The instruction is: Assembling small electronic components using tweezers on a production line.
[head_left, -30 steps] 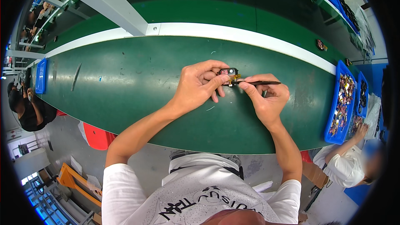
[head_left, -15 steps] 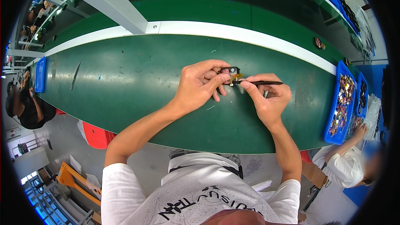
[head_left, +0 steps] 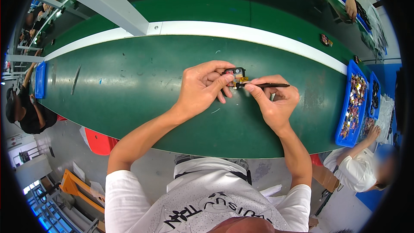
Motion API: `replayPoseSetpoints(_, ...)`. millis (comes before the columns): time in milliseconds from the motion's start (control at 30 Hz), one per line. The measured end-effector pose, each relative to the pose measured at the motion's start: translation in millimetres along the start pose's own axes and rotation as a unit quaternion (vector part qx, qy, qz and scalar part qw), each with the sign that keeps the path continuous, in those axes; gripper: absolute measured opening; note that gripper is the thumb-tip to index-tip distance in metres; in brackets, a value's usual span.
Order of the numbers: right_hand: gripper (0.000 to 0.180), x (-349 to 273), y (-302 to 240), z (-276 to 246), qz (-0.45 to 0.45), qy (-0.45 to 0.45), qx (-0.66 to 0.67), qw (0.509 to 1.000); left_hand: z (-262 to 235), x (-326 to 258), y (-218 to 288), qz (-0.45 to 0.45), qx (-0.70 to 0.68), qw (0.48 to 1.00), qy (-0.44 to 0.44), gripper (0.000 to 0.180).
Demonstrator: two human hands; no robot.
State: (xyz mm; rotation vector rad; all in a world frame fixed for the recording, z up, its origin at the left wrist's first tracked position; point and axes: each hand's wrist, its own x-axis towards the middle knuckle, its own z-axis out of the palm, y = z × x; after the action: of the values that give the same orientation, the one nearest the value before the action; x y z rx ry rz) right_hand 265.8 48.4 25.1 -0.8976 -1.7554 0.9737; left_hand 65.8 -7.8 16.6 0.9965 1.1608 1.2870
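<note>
Over the middle of the green worktop (head_left: pixel 142 116), my left hand (head_left: pixel 198 85) pinches a small electronic module (head_left: pixel 236 73) with a black frame between thumb and fingers. A gold flex ribbon (head_left: pixel 244 80) sticks out from the module's right side. My right hand (head_left: pixel 276 99) is closed around a slim black stick-like tool (head_left: pixel 271 85), lying nearly level. Its tip reaches the module's lower right edge, beside the ribbon. Whether the tip touches, I cannot tell, and my left fingers hide part of the module.
At the right end stand a blue tray (head_left: pixel 340 136) of small shiny parts and a smaller blue bin (head_left: pixel 374 80). A metal strip (head_left: pixel 76 79) lies left. Beyond the white rail (head_left: pixel 207 29), small parts (head_left: pixel 326 39) lie on a green surface. A co-worker (head_left: pixel 360 168) sits at right.
Both hands have shifted slightly left with the module and tool, their grips unchanged. The parts beyond the rail have moved up and left. A co-worker's hand at top right has come lower.
</note>
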Motion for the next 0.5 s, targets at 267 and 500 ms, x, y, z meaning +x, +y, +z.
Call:
replayPoseSetpoints(267, 0.013, 3.4, -2.5, -1.3, 0.059, -0.021, 0.021, 0.998, 0.4, 0.0, -2.8, -0.002, 0.002, 1.000, 0.003, 0.025)
replayPoseSetpoints(500, 0.014, 4.8, 1.6, -2.4, 0.030, -0.024, 0.026, 0.999, -2.1, 2.3, 1.6, -0.012, -0.005, 1.000, 0.006, 0.025)
